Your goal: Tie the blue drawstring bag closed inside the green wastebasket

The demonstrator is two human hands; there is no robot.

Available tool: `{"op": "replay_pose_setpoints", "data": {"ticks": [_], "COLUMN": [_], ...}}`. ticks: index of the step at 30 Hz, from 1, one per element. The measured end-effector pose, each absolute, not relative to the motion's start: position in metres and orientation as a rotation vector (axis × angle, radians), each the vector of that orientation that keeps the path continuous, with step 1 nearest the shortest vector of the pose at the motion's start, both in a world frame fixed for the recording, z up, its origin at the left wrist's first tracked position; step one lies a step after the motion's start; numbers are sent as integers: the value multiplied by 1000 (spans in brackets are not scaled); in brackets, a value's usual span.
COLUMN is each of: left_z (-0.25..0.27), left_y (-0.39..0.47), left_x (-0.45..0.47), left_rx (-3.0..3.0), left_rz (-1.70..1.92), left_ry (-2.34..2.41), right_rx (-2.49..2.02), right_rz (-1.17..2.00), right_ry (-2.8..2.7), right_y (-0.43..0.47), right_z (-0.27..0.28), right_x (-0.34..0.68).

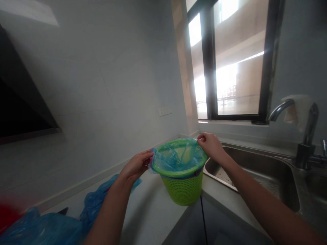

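Note:
A green plastic basket [182,190] with a perforated wall stands upright on the counter corner. A thin blue plastic bag [173,160] lines its inside and folds over the rim in places. My left hand [138,165] pinches the bag's edge at the left of the rim, where the film bunches up with a pinkish tint. At the far right of the rim, the fingers of my right hand [209,144] are closed on the bag's edge.
A steel sink [268,177] lies to the right, with a curved faucet [309,126] draped with a pale cloth [297,110]. Blue plastic bags [51,228] and something red [9,214] rest at lower left. A window [237,68] is behind the sink.

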State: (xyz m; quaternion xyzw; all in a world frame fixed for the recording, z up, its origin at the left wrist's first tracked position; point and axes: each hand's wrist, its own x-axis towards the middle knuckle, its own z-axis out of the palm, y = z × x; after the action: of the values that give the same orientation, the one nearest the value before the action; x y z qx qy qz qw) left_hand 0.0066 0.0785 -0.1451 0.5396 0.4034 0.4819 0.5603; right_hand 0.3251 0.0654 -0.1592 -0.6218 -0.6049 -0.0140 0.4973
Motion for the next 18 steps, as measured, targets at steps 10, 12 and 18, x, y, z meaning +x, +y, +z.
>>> {"op": "replay_pose_setpoints", "data": {"ticks": [10,12,18], "left_z": [-122,-121,-138], "left_y": [58,59,95], "left_x": [-27,-31,-32], "left_rx": [1620,1630,1366], "left_rz": [940,1015,1455], "left_ry": [1270,1313,1500], "right_rx": [-1024,-1172,-1795], "right_rz": [587,423,568], "right_ry": [-1263,-1282,-1641], "right_y": [95,92,44], "right_z": [-176,-173,-143], "right_x": [321,321,338]}}
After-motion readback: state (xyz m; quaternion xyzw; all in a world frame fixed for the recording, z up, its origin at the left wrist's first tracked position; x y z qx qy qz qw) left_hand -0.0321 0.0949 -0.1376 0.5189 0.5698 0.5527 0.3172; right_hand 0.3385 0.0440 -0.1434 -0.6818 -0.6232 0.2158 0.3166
